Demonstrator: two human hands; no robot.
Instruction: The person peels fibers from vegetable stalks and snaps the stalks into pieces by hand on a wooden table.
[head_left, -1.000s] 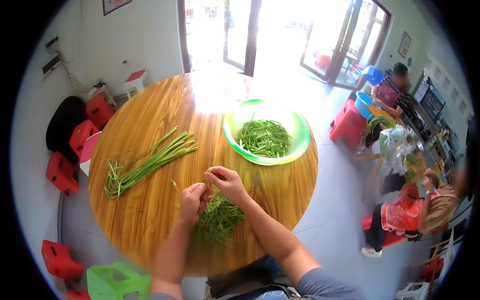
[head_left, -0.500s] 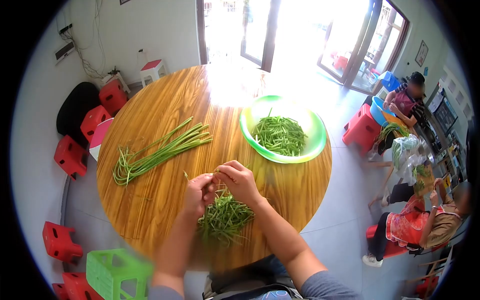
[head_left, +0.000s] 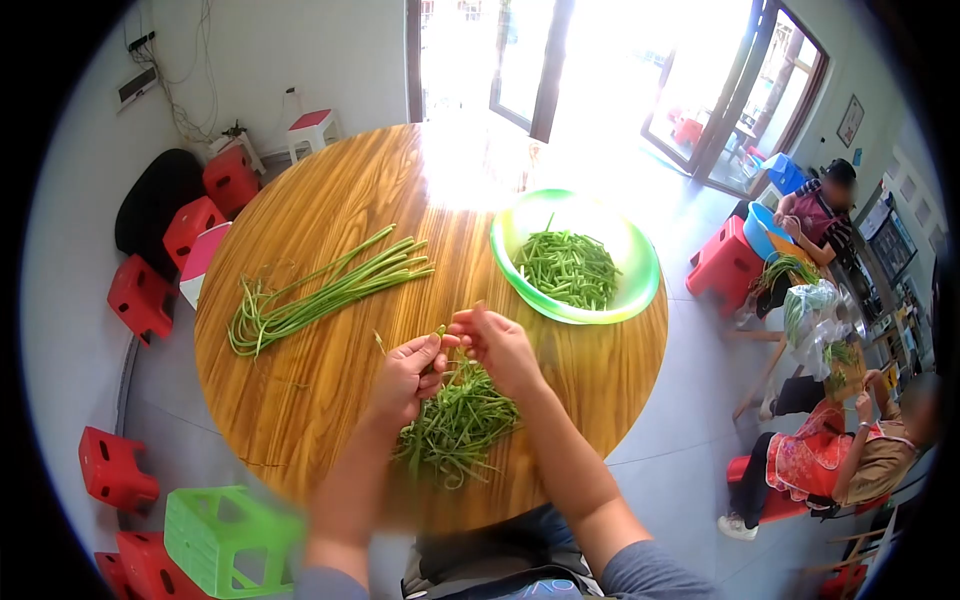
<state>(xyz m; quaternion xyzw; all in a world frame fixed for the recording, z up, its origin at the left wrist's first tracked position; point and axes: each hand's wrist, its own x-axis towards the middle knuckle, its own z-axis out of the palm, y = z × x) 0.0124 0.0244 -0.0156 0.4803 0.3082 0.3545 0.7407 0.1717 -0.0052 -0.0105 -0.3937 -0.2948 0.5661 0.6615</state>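
Note:
Over the round wooden table (head_left: 300, 400), my left hand (head_left: 408, 378) is closed in a pinch on a green stem (head_left: 440, 331), whose tip shows above the fingers. Beside it on the right, my right hand (head_left: 497, 350) has its thumb and index finger apart, its other fingers near the stem; nothing is visible between them. Under both hands lies a pile of thin green trimmings (head_left: 460, 425). Long green stalks (head_left: 340, 290) form a bundle at the table's left. A green-and-white bowl (head_left: 640, 285) at the right holds cut green pieces (head_left: 568, 268).
Red stools (head_left: 142, 298) line the left wall, with a green stool (head_left: 225, 545) at the lower left. Two seated people (head_left: 828, 215) work with greens at another table on the right. Glass doors (head_left: 530, 60) stand open at the back.
My right hand's fingers have opened and moved slightly up and away from my left hand, which keeps its pinch. The whole view has shifted, moving the table and bowl rightward in the picture.

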